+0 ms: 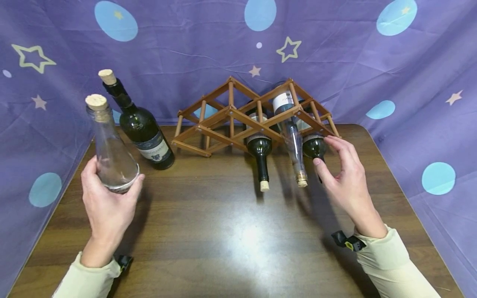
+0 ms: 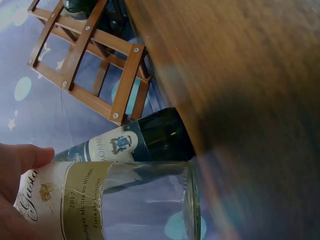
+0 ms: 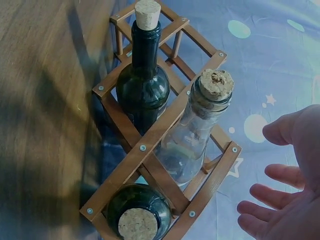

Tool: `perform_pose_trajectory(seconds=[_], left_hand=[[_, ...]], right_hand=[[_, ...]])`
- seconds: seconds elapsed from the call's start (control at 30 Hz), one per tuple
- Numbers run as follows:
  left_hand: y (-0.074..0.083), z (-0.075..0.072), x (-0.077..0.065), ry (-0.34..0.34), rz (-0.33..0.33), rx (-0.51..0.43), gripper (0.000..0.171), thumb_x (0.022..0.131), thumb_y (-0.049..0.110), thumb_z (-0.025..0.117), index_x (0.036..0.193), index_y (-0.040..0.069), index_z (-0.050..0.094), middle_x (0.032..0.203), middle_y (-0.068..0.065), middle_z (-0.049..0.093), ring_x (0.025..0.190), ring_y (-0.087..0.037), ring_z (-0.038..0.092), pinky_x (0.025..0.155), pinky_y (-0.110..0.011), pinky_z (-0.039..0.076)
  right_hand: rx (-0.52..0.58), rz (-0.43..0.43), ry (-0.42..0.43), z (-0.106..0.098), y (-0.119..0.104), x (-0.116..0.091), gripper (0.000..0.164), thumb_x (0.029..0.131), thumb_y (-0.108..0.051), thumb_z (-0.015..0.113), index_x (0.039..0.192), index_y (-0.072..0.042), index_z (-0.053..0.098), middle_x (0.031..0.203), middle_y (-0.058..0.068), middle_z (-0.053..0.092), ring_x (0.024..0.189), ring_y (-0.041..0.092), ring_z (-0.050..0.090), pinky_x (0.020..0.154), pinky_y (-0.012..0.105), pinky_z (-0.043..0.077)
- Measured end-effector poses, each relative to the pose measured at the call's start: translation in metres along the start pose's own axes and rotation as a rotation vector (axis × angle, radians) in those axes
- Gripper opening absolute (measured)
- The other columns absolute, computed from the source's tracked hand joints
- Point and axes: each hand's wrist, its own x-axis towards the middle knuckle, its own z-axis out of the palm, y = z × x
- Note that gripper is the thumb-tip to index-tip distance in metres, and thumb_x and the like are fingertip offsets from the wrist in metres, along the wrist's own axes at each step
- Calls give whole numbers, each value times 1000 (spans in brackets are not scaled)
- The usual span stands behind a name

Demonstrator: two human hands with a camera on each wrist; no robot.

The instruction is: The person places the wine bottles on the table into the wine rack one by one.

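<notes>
The left hand point(image 1: 108, 203) curls round the body of a corked clear bottle point(image 1: 116, 161), apparently to steady it above the tabletop point(image 1: 223, 223). Just beyond that hand, a dark bottle point(image 1: 143, 128) stands on its own base. Between the hands, a wooden rack point(image 1: 231, 111) cradles two more dark bottles point(image 1: 259, 145) and a second clear bottle point(image 1: 293, 140), probably so the crossed slats stop them rolling. The right hand point(image 1: 346, 178) holds nothing, thumb and fingers spread near the rack's end.
</notes>
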Motion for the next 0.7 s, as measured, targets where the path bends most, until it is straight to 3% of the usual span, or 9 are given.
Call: perform_pose_trajectory(seconds=[0.27,0.7], left_hand=[[7,2,2,-21,73,-20,90,63,17,89,142,6,48,133,-16,54,120,-34,50,105,-44,37],[23,7,5,-99,245,-5,85,65,22,84,141,3,50,128,-21,57,115,-42,51,101,-47,38]], right_hand=[[13,-14,11,-2,-13,3,51,83,-7,74,131,0,60,135,15,57,125,30,51,105,36,38],[13,-24,16,-5,-19,6,52,83,-7,74,133,-2,59,135,13,57,122,28,53,102,35,39]])
